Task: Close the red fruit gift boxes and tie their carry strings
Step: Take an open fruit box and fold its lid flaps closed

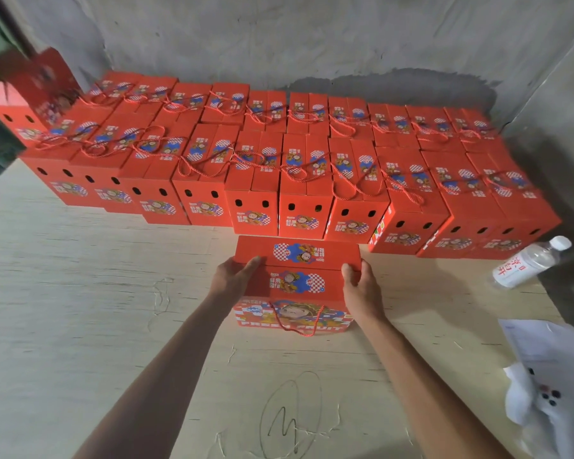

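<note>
A red fruit gift box [295,276] stands on the pale wooden table [80,293] right in front of me, its two lid flaps folded down on top. Its red carry string [299,326] hangs loose in a loop over the printed front face. My left hand [234,276] lies against the box's left top edge, fingers stretched onto the lid. My right hand [358,283] presses the right top edge with the thumb on the lid. Behind it stand several rows of closed red boxes [299,180] with strings tied across their tops.
A clear water bottle [527,263] lies at the right, next to the box rows. White papers [544,342] and a white plastic bag [544,405] sit at the right edge. One opened red box [24,94] stands at far left. A grey wall runs behind.
</note>
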The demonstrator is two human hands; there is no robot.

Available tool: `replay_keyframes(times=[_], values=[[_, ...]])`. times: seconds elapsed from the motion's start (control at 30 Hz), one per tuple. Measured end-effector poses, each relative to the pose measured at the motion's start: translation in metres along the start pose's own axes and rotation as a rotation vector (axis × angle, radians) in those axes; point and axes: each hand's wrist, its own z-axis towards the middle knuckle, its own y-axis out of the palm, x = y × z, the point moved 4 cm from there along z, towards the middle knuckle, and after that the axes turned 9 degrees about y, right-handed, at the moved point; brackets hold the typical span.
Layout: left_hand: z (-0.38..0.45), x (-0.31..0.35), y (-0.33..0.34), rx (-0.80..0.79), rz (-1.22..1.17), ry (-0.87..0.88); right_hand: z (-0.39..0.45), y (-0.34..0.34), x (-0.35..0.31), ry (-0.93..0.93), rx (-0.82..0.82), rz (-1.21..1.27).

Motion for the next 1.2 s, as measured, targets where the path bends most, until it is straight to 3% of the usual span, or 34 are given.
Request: replay_keyframes(times=[0.2, 0.37, 0.5, 0.6, 0.67, 0.73, 0.87, 1.07, 1.13, 1.2], values=[[-0.005, -0.002, 0.000, 0.043, -0.078, -0.018, 0.001, -0.008, -0.009, -0.110, -0.015, -0.080], [-0.025, -0.021, 0.005, 0.238, -0.116, -0.133, 0.016, -0.006, -0.025, -0.424, 0.104, -0.529], [-0.057, -0.040, 0.030, 0.308, -0.331, -0.225, 0.022, -0.001, -0.030, -0.542, 0.181, -0.635], [-0.056, -0.039, 0.046, 0.226, -0.347, -0.147, 0.028, 0.001, -0.036, -0.416, 0.163, -0.667], [-0.046, -0.036, 0.055, 0.097, -0.405, -0.248, 0.030, -0.002, -0.042, -0.348, 0.169, -0.757], [-0.034, -0.032, 0.057, 0.084, -0.380, -0.325, 0.026, -0.010, -0.046, -0.346, 0.184, -0.798], [-0.010, -0.024, 0.037, 0.116, -0.196, -0.253, 0.018, -0.017, -0.037, -0.252, -0.029, -0.752], [0.005, -0.020, 0.008, 0.144, 0.004, -0.104, -0.027, 0.042, -0.004, 0.178, -0.540, -0.298], [0.008, -0.021, -0.004, 0.120, 0.081, -0.090, -0.045, 0.067, 0.006, 0.253, -0.592, -0.055], [0.008, -0.017, -0.013, 0.116, 0.199, -0.076, -0.052, 0.076, 0.011, 0.282, -0.503, 0.059]])
